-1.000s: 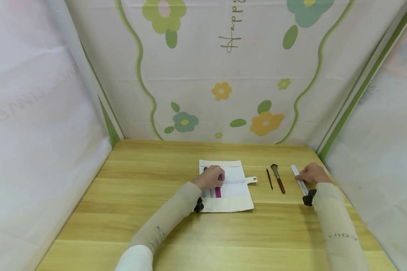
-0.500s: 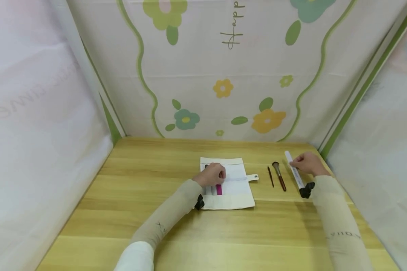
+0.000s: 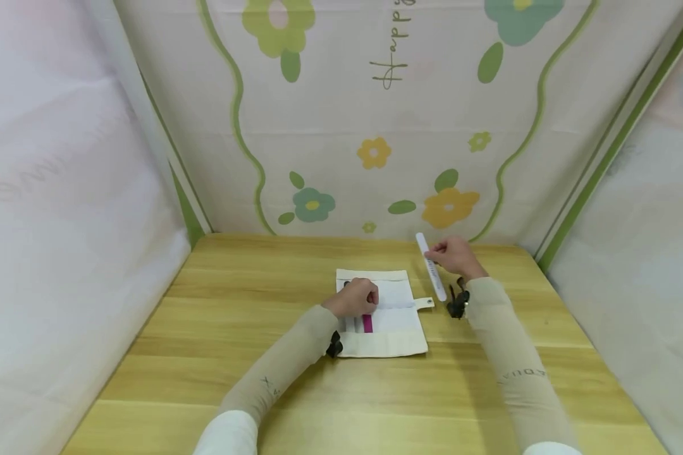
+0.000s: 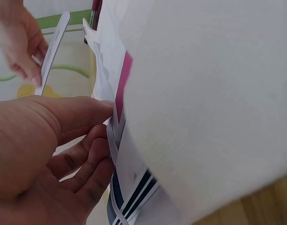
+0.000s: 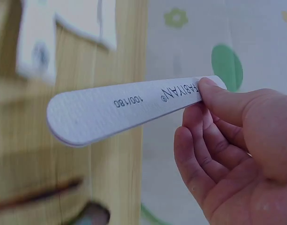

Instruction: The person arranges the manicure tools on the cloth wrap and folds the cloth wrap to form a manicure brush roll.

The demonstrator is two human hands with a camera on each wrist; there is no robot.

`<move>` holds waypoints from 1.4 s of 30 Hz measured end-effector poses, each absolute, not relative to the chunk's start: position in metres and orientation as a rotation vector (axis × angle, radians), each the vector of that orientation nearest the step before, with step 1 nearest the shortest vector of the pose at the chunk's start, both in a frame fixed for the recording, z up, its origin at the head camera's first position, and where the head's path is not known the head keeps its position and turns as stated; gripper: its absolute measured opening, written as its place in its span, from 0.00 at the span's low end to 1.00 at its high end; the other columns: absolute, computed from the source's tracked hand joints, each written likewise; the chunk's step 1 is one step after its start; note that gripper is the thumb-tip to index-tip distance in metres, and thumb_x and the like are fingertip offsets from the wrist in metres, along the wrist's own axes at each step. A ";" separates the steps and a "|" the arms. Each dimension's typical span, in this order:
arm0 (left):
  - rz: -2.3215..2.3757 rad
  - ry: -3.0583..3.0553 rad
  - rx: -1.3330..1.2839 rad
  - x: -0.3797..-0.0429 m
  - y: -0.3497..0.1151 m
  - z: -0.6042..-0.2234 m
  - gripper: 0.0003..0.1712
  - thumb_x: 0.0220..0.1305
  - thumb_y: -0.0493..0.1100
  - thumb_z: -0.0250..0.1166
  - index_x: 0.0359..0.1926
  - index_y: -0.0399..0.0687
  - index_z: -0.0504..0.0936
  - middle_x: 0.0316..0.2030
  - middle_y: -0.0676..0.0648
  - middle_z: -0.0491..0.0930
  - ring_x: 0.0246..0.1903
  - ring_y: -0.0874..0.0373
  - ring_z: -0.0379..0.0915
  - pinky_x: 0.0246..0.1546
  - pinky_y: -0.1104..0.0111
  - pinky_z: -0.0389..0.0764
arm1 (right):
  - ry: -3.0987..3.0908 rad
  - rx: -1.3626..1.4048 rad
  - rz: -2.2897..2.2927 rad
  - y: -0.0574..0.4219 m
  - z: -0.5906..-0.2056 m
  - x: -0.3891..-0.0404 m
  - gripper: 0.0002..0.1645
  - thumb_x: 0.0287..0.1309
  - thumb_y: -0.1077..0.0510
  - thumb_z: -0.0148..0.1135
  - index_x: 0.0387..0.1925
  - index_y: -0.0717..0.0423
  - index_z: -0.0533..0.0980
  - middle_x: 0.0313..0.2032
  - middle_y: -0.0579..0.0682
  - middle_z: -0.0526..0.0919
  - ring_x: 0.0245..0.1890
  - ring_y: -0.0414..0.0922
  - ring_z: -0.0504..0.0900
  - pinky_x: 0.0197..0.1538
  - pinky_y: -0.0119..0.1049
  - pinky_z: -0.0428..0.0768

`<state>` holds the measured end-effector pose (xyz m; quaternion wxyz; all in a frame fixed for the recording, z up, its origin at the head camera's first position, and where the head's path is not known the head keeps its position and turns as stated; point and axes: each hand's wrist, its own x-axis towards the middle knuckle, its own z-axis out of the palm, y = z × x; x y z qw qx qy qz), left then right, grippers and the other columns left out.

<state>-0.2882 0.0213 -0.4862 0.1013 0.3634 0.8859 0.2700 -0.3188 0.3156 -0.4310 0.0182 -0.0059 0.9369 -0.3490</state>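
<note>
A white roll-up pouch (image 3: pixel 395 344) lies unfolded on the table. My left hand (image 3: pixel 355 297) is over its left part; in the left wrist view the thumb and fingertips pinch the pouch's elastic band (image 4: pixel 102 77). Behind that band sit a magenta-ended strip (image 4: pixel 123 82) and dark, white-striped tools (image 4: pixel 142 187), partly covered by the pouch's flap. Right of the pouch my right hand (image 3: pixel 455 256) pinches a white nail file (image 3: pixel 430 268) between thumb and fingers, raised off the table. Printing on the file (image 5: pixel 134 108) reads 100/180.
A thin brown stick (image 5: pixel 45 194) and a blurred brush (image 5: pixel 92 215) lie on the wooden table, largely hidden by my right wrist in the head view. The pouch's snap tab (image 3: pixel 425 303) points right. Printed fabric walls (image 3: pixel 319 126) enclose the table's back and sides.
My right hand has lifted the nail file and carried it left, from the table's right side to beside the pouch. My left hand has stayed on the pouch.
</note>
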 end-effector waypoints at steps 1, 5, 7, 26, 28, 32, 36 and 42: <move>0.797 2.611 1.082 -0.288 0.022 -0.488 0.07 0.68 0.30 0.67 0.32 0.42 0.86 0.29 0.51 0.81 0.31 0.62 0.70 0.38 0.73 0.73 | 2.905 -0.023 -1.106 0.307 -0.432 -0.321 0.18 0.72 0.54 0.66 0.49 0.68 0.83 0.44 0.64 0.88 0.39 0.51 0.86 0.36 0.31 0.79; 0.797 2.600 1.081 -0.288 0.024 -0.492 0.07 0.69 0.32 0.67 0.32 0.42 0.86 0.29 0.52 0.80 0.31 0.63 0.70 0.38 0.73 0.73 | 2.901 -0.036 -1.185 0.274 -0.436 -0.330 0.18 0.72 0.54 0.67 0.48 0.67 0.84 0.44 0.63 0.88 0.40 0.51 0.87 0.36 0.31 0.79; 0.807 2.597 1.068 -0.289 0.024 -0.492 0.07 0.69 0.32 0.67 0.32 0.43 0.86 0.28 0.52 0.80 0.31 0.63 0.70 0.37 0.73 0.74 | 2.888 -0.040 -1.236 0.259 -0.438 -0.334 0.18 0.72 0.53 0.67 0.48 0.66 0.84 0.44 0.63 0.89 0.42 0.54 0.87 0.37 0.31 0.79; 0.812 2.577 1.023 -0.295 0.021 -0.493 0.08 0.72 0.33 0.65 0.33 0.43 0.86 0.28 0.53 0.79 0.30 0.63 0.70 0.37 0.74 0.73 | 2.689 0.097 -1.566 0.201 -0.479 -0.346 0.15 0.72 0.58 0.66 0.49 0.66 0.85 0.46 0.63 0.88 0.50 0.61 0.87 0.54 0.51 0.87; 0.817 2.581 1.031 -0.296 0.021 -0.492 0.08 0.71 0.33 0.65 0.32 0.43 0.85 0.28 0.53 0.79 0.30 0.63 0.71 0.36 0.74 0.73 | 2.689 0.101 -1.552 0.202 -0.482 -0.346 0.15 0.72 0.57 0.66 0.50 0.66 0.85 0.47 0.64 0.89 0.50 0.61 0.88 0.55 0.52 0.87; 0.823 2.591 1.056 -0.297 0.019 -0.490 0.08 0.70 0.32 0.65 0.31 0.42 0.85 0.28 0.51 0.80 0.30 0.62 0.72 0.37 0.73 0.74 | 2.676 0.112 -1.532 0.204 -0.485 -0.347 0.14 0.72 0.57 0.67 0.48 0.66 0.85 0.45 0.63 0.89 0.44 0.55 0.89 0.49 0.45 0.88; 0.811 2.594 1.085 -0.303 0.018 -0.498 0.08 0.70 0.33 0.65 0.31 0.42 0.85 0.28 0.51 0.81 0.31 0.61 0.72 0.40 0.70 0.76 | 2.647 0.104 -1.517 0.207 -0.486 -0.347 0.14 0.71 0.58 0.67 0.48 0.66 0.86 0.44 0.64 0.90 0.38 0.48 0.87 0.41 0.35 0.86; 0.813 2.577 1.070 -0.298 0.016 -0.490 0.09 0.72 0.32 0.64 0.32 0.41 0.84 0.28 0.51 0.79 0.30 0.62 0.71 0.39 0.73 0.74 | 2.584 0.134 -1.498 0.209 -0.487 -0.346 0.11 0.69 0.60 0.69 0.43 0.66 0.86 0.39 0.62 0.90 0.33 0.45 0.85 0.40 0.36 0.86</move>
